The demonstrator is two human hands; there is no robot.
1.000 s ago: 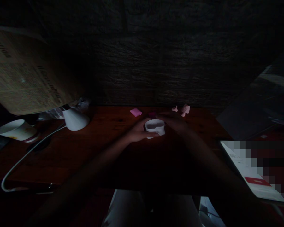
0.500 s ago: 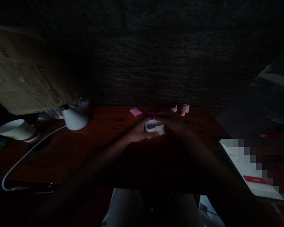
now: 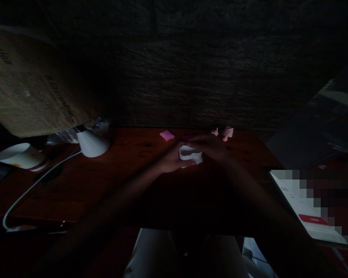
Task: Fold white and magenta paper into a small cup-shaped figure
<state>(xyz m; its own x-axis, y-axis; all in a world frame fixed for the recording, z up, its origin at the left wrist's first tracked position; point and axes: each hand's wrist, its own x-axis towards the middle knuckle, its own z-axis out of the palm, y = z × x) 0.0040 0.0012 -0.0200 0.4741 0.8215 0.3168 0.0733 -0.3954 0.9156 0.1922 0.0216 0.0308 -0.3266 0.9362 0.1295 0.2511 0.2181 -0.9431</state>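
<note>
Cup [image 3: 21, 156] stood nine o'clock, pink piece [image 3: 167, 135] ten; left hand [image 3: 171, 160] gripped white vessel [image 3: 189, 156], right hand [image 3: 214, 147] at two, grip unclear

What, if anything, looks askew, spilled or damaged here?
Nothing plainly stands out: no spill or damage shows, though dim light hides detail. The paper cup at the far left looks tilted, perhaps from lens distortion.

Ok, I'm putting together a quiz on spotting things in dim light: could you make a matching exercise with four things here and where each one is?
1. white container
2. pink square
3. paper cup
4. white cone

A. at the far left of the picture
B. on the table, just beyond the left hand
C. at one end of the white cord
D. held in the left hand

Pairs: 1-D, 2-B, 3-A, 4-C
</note>
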